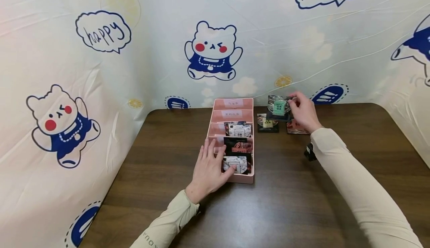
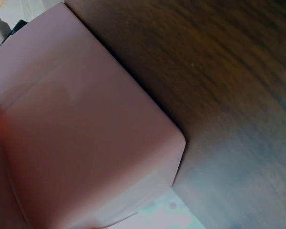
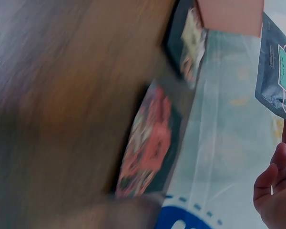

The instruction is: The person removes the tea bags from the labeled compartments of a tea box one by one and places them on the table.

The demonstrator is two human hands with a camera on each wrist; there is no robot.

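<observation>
My right hand (image 1: 304, 109) pinches a dark sachet with a green label (image 1: 279, 107) by its right edge, raised over the far part of the table. The same green-labelled sachet (image 3: 278, 71) shows at the right of the right wrist view, fingers at its lower end. My left hand (image 1: 209, 167) rests at the near left side of a pink divided box (image 1: 241, 179), fingers over its rim and thumb across a white sachet (image 1: 231, 162). Further compartments hold a red-and-black sachet (image 1: 240, 146) and another white sachet (image 1: 240, 130). In the left wrist view, the box's pink wall (image 2: 86, 119) fills much of the picture.
A sachet with a yellow label (image 1: 268, 124) and one with a red label (image 1: 297, 127) lie on the brown table (image 1: 285, 203), right of the box. The box's two far compartments bear paper labels. A printed cloth (image 1: 262, 53) hangs behind the table.
</observation>
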